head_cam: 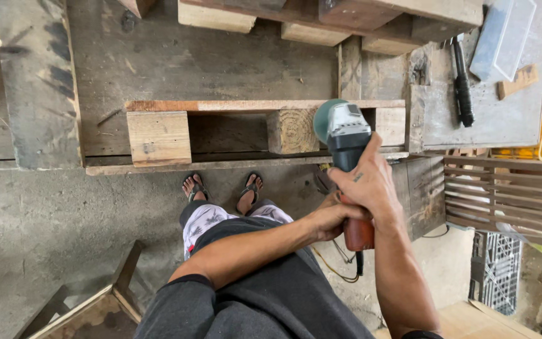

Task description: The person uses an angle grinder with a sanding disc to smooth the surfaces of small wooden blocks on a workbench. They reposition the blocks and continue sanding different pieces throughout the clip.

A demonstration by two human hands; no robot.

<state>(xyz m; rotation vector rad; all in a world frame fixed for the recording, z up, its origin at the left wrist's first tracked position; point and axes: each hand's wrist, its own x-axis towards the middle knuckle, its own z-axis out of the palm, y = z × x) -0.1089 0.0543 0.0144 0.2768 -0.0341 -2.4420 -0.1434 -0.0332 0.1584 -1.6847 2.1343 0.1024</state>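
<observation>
Both hands grip a grinder above a pallet edge.
Right hand (371, 185) and left hand (334, 216) clench their fingers round the dark handheld angle grinder with a red-brown grip and teal guard (346, 135), held over bare concrete floor (51, 220) before the weathered wooden pallet (221, 129); a grey bench (509, 113) lies beyond.

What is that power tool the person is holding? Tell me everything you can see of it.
It is an angle grinder with a grey and dark blue-green body, a round green guard at its head and a reddish-brown rear handle with a dark cord hanging below. It is held upright, head up, in front of the wooden pallet. The right hand wraps its body; the left hand grips near the handle.
</observation>
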